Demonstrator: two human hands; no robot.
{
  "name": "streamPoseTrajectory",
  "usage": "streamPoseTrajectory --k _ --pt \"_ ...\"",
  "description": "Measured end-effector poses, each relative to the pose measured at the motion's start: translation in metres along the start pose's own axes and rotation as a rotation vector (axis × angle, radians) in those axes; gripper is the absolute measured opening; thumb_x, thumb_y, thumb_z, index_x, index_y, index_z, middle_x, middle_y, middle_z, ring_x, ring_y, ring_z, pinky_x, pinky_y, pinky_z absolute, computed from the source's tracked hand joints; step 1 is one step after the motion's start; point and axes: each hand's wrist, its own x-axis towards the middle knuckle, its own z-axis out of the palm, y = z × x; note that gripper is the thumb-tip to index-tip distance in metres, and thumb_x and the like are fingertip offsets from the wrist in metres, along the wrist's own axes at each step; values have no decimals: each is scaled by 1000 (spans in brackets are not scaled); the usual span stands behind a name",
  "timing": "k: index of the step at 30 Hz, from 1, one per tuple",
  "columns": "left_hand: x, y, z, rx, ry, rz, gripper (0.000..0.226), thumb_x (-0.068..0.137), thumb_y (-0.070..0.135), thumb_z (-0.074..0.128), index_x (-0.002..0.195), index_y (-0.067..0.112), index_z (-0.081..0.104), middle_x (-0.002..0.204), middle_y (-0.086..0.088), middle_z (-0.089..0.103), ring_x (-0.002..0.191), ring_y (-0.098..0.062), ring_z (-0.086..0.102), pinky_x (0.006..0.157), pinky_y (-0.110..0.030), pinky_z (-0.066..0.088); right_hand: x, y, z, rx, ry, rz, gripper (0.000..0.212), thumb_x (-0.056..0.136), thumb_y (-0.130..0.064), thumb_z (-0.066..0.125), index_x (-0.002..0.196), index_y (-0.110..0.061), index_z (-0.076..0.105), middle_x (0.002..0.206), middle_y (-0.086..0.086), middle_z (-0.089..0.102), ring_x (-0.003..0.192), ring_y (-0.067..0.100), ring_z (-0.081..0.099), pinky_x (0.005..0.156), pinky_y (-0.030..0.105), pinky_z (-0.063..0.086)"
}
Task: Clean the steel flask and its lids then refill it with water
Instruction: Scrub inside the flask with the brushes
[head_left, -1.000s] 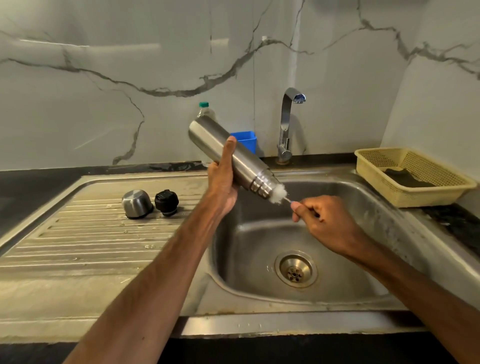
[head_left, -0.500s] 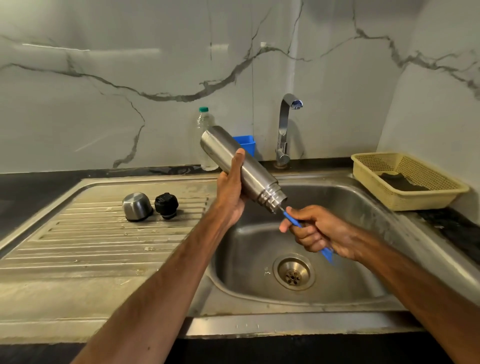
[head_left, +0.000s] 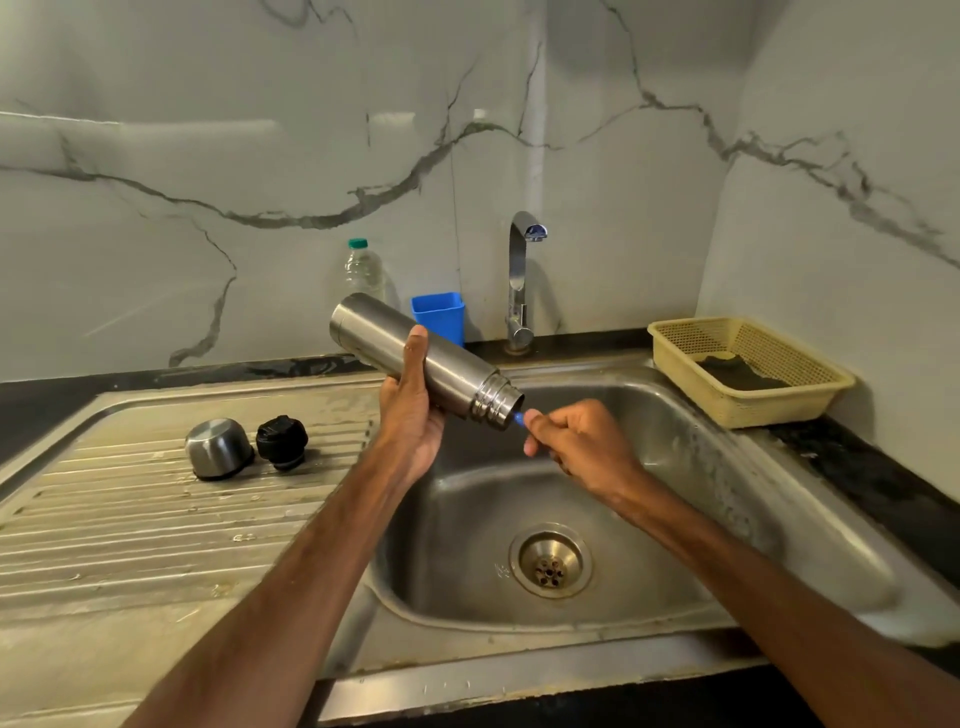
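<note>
My left hand (head_left: 410, 410) grips the steel flask (head_left: 452, 371) round its middle, tilted with the open mouth pointing down-right over the sink basin (head_left: 649, 519). My right hand (head_left: 576, 441) holds the blue handle of a bottle brush (head_left: 518, 417) right at the flask's mouth; the bristle end is hidden inside the flask. The steel cup lid (head_left: 218, 448) and the black stopper lid (head_left: 282, 441) lie side by side on the ribbed drainboard (head_left: 130, 530) to the left.
A chrome tap (head_left: 519, 280) stands behind the basin, not running. A blue plastic cup (head_left: 439, 314) and a clear water bottle (head_left: 362, 270) stand by the wall. A yellow basket (head_left: 748, 369) with a dark cloth sits on the right counter.
The brush has gone deeper into the flask: white bristles showed at the mouth, then the blue handle, now only a short bit. My right hand moved up to the mouth.
</note>
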Motion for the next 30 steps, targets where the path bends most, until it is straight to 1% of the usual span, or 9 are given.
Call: streamPoseTrajectory --k 3,7,10,12,14,18,23,27,30 --pt "2 5 4 -19 -11 13 40 94 33 71 122 9 57 105 -9 76 100 -21 74 85 -37 62 -4 7 -23 180 -129 95 46 102 -30 55 65 -8 70 49 3 42 39 8 31 41 19 27" --pt "4 7 -1 -64 10 35 45 94 32 71 127 6 54 103 -9 76 92 -19 77 73 -33 62 -2 14 -35 134 -146 95 48 103 -30 54 65 -5 69 47 2 41 41 11 30 43 21 26" --pt "-4 -3 1 -10 -8 -6 47 94 34 70 129 7 53 111 -12 74 100 -23 75 83 -36 62 3 6 -14 123 -126 54 45 102 -29 55 65 -9 70 48 2 43 39 8 32 42 18 28" --pt "-4 1 3 -17 -19 7 41 96 34 68 125 8 56 109 -11 75 100 -22 75 85 -36 62 0 3 -10 149 -111 7 45 103 -28 55 65 -7 70 48 3 42 39 7 32 42 16 28" --pt "0 12 1 -53 -10 35 42 96 33 69 125 6 56 104 -9 77 95 -20 76 84 -36 63 -5 9 -20 161 -100 -34 46 102 -28 55 66 -5 70 47 3 41 40 9 32 43 18 29" --pt "-2 9 -3 -5 1 10 53 94 37 70 134 6 53 112 -12 75 100 -23 75 80 -37 62 -4 10 -20 143 -97 -62 47 102 -29 56 65 -3 69 48 7 42 42 13 33 44 21 30" --pt "0 13 -2 48 -19 -1 47 92 40 71 123 8 58 113 -11 76 107 -25 73 81 -38 61 -11 4 -23 156 -102 -70 46 100 -32 56 65 -5 68 47 5 41 42 13 32 42 20 29" --pt "0 15 -6 52 24 -26 55 91 39 73 132 6 54 117 -13 75 106 -24 73 79 -37 62 -10 5 -31 4 -70 -125 43 96 -39 60 66 -9 69 45 -1 47 42 11 38 45 22 32" --pt "-5 9 4 113 9 -42 38 93 36 71 116 9 59 108 -10 75 98 -21 74 74 -35 61 -5 3 -13 -215 47 -283 31 95 -32 66 71 -16 75 48 -11 57 44 7 49 46 16 34"
